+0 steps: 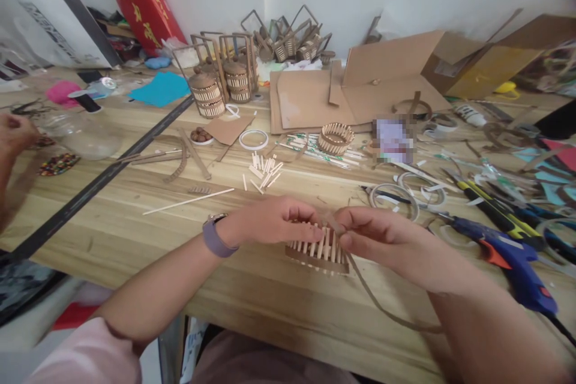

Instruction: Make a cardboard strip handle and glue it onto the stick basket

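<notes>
Hands (279,225) grip a pale-slatted frame (317,259) and a flat, curving strip (377,305).

Matt papery strip (383,311), bare wooden slats (320,245), smooth wood-grained tabletop (216,294), plastic glue gun (517,258), matt cardboard (310,99)

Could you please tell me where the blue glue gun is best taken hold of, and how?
Probably by the handle of the blue glue gun, coming from the near right: the handle slants toward the table's near edge, its orange trigger facing near-left, while the nozzle points left, away from that approach.
</notes>
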`<state>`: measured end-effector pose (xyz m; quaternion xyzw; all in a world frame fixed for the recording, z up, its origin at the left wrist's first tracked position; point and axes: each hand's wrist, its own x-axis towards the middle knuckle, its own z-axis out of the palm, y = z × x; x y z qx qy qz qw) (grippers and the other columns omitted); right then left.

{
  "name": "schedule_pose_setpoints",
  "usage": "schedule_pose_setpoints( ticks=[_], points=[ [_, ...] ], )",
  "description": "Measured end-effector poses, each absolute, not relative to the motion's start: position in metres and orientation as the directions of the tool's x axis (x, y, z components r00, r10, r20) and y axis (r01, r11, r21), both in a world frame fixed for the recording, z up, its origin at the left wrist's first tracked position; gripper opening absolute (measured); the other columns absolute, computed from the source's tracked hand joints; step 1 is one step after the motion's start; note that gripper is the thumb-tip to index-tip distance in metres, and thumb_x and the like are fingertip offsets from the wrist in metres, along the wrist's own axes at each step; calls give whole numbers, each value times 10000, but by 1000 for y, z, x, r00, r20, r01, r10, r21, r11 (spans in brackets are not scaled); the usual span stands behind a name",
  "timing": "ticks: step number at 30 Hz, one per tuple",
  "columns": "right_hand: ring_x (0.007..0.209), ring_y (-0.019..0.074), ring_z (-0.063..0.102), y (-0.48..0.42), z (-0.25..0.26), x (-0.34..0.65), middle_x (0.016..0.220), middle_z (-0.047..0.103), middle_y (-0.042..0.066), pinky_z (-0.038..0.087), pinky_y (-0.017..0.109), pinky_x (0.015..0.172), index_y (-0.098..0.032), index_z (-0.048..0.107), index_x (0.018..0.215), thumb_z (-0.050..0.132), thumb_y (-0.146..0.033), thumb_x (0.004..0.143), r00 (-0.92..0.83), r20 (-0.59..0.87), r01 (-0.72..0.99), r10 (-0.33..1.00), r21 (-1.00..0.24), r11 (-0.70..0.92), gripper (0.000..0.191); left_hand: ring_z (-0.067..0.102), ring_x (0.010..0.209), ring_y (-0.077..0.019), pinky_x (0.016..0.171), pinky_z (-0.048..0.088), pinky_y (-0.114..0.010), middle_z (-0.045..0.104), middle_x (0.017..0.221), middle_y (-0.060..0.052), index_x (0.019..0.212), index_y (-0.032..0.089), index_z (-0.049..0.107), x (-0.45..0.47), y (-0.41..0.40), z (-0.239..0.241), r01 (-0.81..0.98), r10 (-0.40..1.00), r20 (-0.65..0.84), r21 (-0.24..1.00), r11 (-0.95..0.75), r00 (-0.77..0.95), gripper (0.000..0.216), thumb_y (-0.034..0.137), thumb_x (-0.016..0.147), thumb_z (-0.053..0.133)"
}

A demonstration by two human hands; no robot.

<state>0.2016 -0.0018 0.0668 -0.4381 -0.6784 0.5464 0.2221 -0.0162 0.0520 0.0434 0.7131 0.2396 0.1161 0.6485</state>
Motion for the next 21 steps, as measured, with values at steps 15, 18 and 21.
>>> schedule_pose_setpoints(
  ticks=[15, 18, 21],
  points=[
    [674, 169, 523, -5, 78, 221, 715, 564, 17, 423, 298, 608, -230, 590, 757, 480, -492, 934, -545, -50, 559, 837, -766, 319, 335, 448, 623, -94, 552, 354, -200, 515, 688, 28, 806, 147, 583, -16, 51, 39, 205, 535, -130, 975, -83, 835, 256, 394, 872, 571],
    [692, 172, 526, -5, 79, 215, 725, 564, 24, 424, 299, 623, -226, 577, 750, 453, -502, 939, -539, -73, 589, 839, -744, 314, 357, 446, 619, -94, 545, 349, -198, 520, 678, 30, 803, 145, 590, -16, 51, 38, 207, 524, -119, 972, -112, 843, 294, 432, 865, 580],
    [699, 170, 523, -5, 79, 216, 726, 551, 26, 417, 294, 629, -226, 555, 744, 408, -503, 955, -545, -66, 599, 836, -728, 333, 378, 450, 633, -101, 567, 356, -209, 526, 688, 24, 794, 148, 594, -17, 52, 38, 197, 521, -94, 970, -146, 848, 293, 433, 863, 574]
  ],
)
